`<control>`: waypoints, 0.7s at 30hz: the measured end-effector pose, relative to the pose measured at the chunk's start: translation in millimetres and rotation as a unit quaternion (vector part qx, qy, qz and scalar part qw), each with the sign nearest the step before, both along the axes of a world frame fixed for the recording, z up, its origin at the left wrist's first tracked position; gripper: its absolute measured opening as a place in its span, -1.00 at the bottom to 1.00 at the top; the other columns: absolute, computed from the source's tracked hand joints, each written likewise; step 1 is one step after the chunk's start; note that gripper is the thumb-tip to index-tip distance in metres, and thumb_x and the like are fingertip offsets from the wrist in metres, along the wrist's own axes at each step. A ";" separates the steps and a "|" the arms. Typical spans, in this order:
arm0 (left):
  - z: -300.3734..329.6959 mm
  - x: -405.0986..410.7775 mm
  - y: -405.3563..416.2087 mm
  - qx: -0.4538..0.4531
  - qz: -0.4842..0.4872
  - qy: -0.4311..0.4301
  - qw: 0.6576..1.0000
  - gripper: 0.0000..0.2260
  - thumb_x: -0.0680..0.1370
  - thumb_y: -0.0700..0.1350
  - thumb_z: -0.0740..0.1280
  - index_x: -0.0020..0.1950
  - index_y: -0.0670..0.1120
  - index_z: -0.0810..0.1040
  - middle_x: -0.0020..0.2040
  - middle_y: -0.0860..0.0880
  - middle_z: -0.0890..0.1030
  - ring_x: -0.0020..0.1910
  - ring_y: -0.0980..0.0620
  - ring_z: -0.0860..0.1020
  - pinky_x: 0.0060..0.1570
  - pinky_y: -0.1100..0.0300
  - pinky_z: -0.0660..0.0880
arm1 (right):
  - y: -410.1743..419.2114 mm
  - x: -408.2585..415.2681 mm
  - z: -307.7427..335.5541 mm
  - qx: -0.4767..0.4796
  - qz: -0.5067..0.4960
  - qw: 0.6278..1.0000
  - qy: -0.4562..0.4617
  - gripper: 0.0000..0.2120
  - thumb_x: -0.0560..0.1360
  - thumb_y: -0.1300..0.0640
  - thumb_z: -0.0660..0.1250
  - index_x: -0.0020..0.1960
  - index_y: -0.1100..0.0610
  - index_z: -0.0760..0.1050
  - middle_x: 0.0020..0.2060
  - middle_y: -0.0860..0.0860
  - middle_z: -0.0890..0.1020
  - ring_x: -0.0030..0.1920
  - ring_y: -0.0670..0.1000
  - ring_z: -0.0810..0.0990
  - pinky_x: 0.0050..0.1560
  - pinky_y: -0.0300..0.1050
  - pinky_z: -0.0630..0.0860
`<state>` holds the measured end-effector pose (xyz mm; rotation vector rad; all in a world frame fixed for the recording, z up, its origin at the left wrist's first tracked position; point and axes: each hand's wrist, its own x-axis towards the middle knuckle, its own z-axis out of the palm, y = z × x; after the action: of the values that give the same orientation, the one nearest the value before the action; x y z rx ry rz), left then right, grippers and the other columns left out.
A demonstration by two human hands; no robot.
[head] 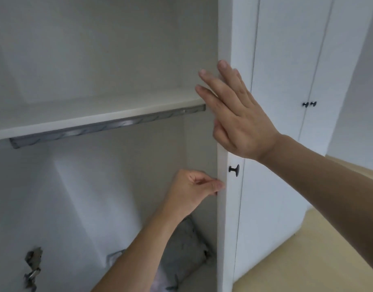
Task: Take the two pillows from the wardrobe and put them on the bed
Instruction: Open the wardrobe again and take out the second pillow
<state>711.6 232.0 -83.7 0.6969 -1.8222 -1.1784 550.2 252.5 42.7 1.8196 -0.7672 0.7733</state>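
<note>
The grey pillow lies low inside the wardrobe, straight below the left hand pinching the door edge, nearer than the flat right hand pressing higher up.

Home bedroom: white fitted wardrobe, hanging rail, grey pillow inside.

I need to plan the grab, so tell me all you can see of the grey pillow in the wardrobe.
The pillow is grey, soft-looking fabric, creased and slumped. It lies low in the wardrobe's open bay, leaning into the right rear corner, below the shelf and rail. The left forearm crosses in front and hides part of it. Neither hand touches it. A paler patch shows by its lower end; whether that is a second pillow is unclear.
</note>
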 end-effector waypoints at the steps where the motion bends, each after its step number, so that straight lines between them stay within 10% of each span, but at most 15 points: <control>1: -2.6 -9.3 5.4 -0.015 -0.009 -0.002 1.000 -0.94 0.42 -0.06 0.53 -0.26 0.02 0.72 -0.28 0.01 0.71 -0.26 0.11 0.67 -0.16 0.31 0.54 | 8.8 -9.1 -0.5 -0.001 -0.010 1.000 -0.001 -0.42 0.40 0.35 0.10 0.43 0.38 0.25 0.43 0.31 0.27 0.46 0.40 0.13 0.45 0.32 0.11; 6: -13.5 -62.0 24.4 -0.010 -0.066 0.024 0.998 -0.69 0.37 0.02 0.56 0.08 0.00 0.67 0.01 0.04 0.70 0.00 0.06 0.66 0.03 0.16 0.59 | 48.6 -50.7 -2.1 0.003 -0.074 0.997 -0.012 -0.44 0.43 0.35 0.04 0.43 0.41 0.24 0.43 0.34 0.25 0.46 0.42 0.10 0.41 0.33 0.18; 11: -0.6 -110.1 38.1 -0.133 -0.045 -0.093 0.986 -0.20 0.31 0.31 0.47 0.46 0.23 0.19 0.36 0.34 0.30 0.31 0.30 0.36 0.27 0.21 0.39 | 84.2 -88.5 -1.8 -0.005 -0.172 0.985 -0.020 -0.39 0.40 0.36 0.07 0.46 0.37 0.19 0.47 0.30 0.19 0.50 0.34 0.09 0.46 0.27 0.14; 21: 8.2 -207.0 54.9 -0.107 -0.057 -0.192 0.974 0.17 0.31 0.29 0.44 0.56 -0.02 -0.34 0.58 0.02 -0.32 0.55 0.08 -0.26 0.52 0.00 -0.03 | 123.4 -154.8 -10.7 -0.010 -0.423 0.906 -0.005 -0.40 0.51 0.14 0.08 0.53 0.23 0.09 0.53 0.15 0.11 0.54 0.16 0.01 0.52 0.17 0.01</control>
<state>504.7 287.0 -75.5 0.7403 -2.2988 -0.9434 395.4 375.9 31.9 1.2564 -1.4049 0.2065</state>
